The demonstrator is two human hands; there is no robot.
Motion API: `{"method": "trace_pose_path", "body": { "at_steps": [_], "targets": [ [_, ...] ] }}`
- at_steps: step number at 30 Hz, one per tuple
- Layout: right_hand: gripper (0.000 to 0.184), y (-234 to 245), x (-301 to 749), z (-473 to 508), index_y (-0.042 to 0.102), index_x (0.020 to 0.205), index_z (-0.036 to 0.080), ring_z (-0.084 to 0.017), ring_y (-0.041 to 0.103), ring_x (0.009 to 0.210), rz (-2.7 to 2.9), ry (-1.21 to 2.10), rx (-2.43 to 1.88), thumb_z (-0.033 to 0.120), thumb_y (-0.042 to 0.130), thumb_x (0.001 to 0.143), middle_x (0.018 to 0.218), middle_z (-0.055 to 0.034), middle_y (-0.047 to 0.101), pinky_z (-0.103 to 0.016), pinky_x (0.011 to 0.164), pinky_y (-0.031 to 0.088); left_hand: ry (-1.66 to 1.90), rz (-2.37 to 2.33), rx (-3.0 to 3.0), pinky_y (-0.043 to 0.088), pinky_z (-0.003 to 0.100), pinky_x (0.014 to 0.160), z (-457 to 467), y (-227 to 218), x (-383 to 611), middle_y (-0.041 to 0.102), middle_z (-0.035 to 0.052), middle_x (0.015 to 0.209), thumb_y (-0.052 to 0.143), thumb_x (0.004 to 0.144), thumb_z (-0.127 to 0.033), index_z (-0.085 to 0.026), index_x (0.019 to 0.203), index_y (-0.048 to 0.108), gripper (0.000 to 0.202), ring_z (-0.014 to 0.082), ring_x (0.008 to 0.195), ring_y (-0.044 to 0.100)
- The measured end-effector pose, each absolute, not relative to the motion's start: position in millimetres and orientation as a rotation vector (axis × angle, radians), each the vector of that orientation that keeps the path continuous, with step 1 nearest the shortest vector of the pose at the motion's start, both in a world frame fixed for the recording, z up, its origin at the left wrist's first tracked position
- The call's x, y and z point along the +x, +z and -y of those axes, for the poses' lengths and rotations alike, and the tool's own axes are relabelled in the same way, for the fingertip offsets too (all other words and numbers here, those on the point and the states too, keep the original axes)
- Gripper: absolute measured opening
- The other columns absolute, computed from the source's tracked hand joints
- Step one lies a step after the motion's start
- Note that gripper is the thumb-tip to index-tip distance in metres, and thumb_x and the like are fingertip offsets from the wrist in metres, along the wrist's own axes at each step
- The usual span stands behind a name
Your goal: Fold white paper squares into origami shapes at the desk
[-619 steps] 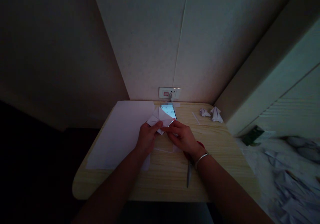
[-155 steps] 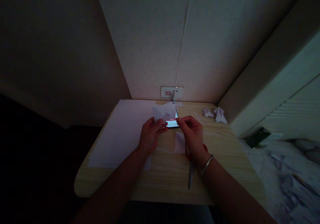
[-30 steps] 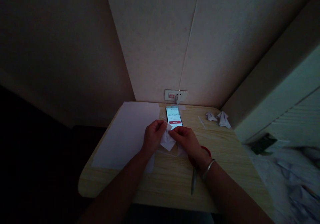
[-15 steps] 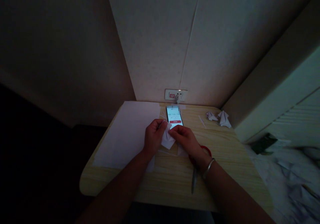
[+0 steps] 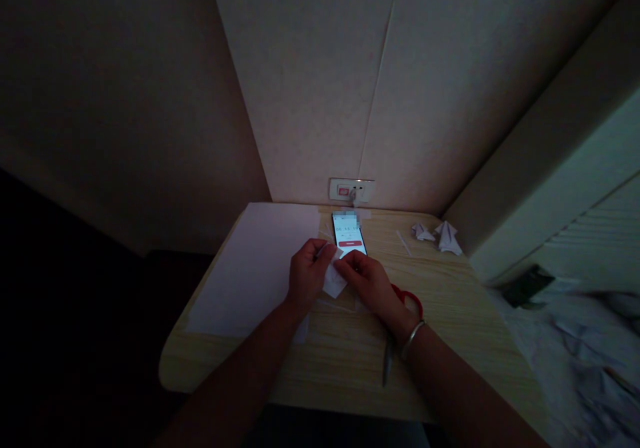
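Clock read from the folded paper, twelve toward the wall. Light dim.

Nine o'clock: large white sheets [image 5: 250, 268] lying flat across the left part of the wood-grain surface [image 5: 463, 301].

Centre-left: left hand [image 5: 306, 276], fingers closed on the left edge of the folded paper [image 5: 333, 283], thumb on top. The paper is small and white, held between both hands near the middle of the surface, with a pointed corner aimed at about six.

Between twelve and one: phone [image 5: 350, 229], screen lit, red bar across its lower part; near end close to the hands. Beyond it at twelve, a wall socket [image 5: 344, 191] with a white plug [image 5: 353, 196] in it.

Three o'clock: right hand [image 5: 369, 285], thumb and forefinger pinching the paper's right side. Silver bracelet [image 5: 413, 339] at that wrist. Red-handled scissors [image 5: 414, 303] lie partly under the hand and wrist, blade toward five.

Two o'clock: thin white strip [image 5: 404, 243], then a small folded paper figure [image 5: 423, 233] just beside a larger one [image 5: 449, 239].

Far right, three o'clock, off the surface: dark green item [image 5: 527, 285], details unclear.
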State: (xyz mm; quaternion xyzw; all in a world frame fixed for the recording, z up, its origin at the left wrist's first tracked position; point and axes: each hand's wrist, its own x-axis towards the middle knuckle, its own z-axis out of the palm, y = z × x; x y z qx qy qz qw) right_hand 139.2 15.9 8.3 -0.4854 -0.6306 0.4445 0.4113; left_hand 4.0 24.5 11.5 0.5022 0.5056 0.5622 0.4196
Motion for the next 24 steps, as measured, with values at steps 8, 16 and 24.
{"method": "trace_pose_path", "body": {
  "at_steps": [8,16,24],
  "targets": [
    [0.024,11,138,-13,0.053,0.073,0.02,-0.013,0.045,0.059,1.718,0.962,-1.216,0.041,0.052,0.084,0.065,0.0004,0.054,-0.023,0.052,0.035,1.486,-1.221,1.219,0.033,0.019,0.05,-25,12,4,0.053,-0.0045,0.06,0.059,0.076,-0.039,-0.016,0.071,0.058,0.023,0.0082,0.053,0.043],
    [0.031,14,137,-14,0.054,0.07,0.019,-0.011,0.041,0.055,1.44,1.269,-1.114,0.049,0.055,0.079,0.061,0.0027,0.049,-0.023,0.051,0.034,1.431,-1.23,1.237,0.034,0.02,0.049,-26,12,1,0.053,-0.0036,0.059,0.052,0.08,-0.043,-0.016,0.074,0.061,0.029,0.0097,0.054,0.044],
    [0.032,21,137,-13,0.057,0.07,0.018,-0.009,0.043,0.051,1.203,1.481,-0.994,0.048,0.067,0.069,0.058,0.0037,0.051,-0.022,0.05,0.035,1.384,-1.134,1.331,0.037,0.02,0.055,-20,15,2,0.056,-0.0014,0.066,0.057,0.077,-0.041,-0.017,0.07,0.063,0.027,0.0111,0.061,0.048]
  ]
}}
